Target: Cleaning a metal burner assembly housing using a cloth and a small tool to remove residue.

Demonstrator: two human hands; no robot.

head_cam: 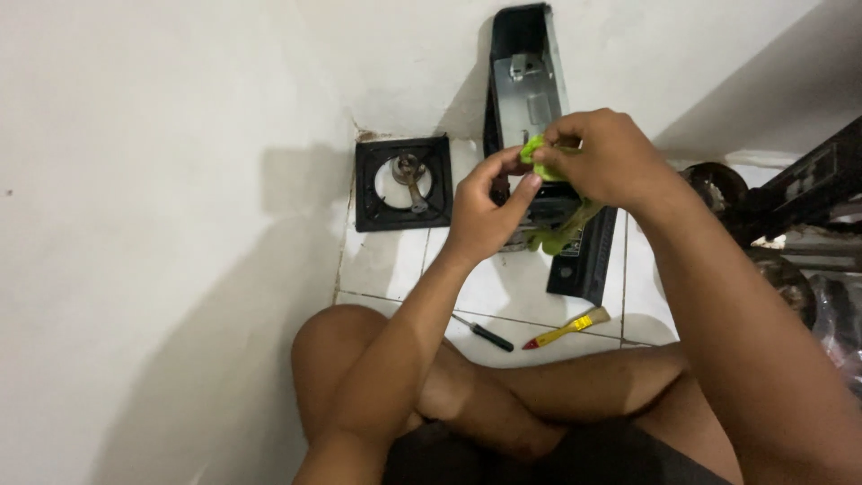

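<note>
A home interior, worked at floor level. White floor tiles (503,287) meet a plain plastered wall (162,224) in a corner. Beyond the left hand (489,211) lie a dismantled black gas-stove body (525,81) and a square burner frame (402,182); nearer the person, a small screwdriver (485,333) and a yellow-handled brush (567,329) rest on the tiles.

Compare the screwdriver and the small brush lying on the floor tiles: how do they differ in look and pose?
The screwdriver has a dark handle and a thin metal shaft; the brush has a yellow handle with a red tip and pale bristles. The screwdriver slants down to the right, while the brush slants up to the right. The screwdriver looks slimmer; the brush widens at its bristle end. Both lie flat on the white tiled floor, untouched, in front of the person's crossed legs.
</note>
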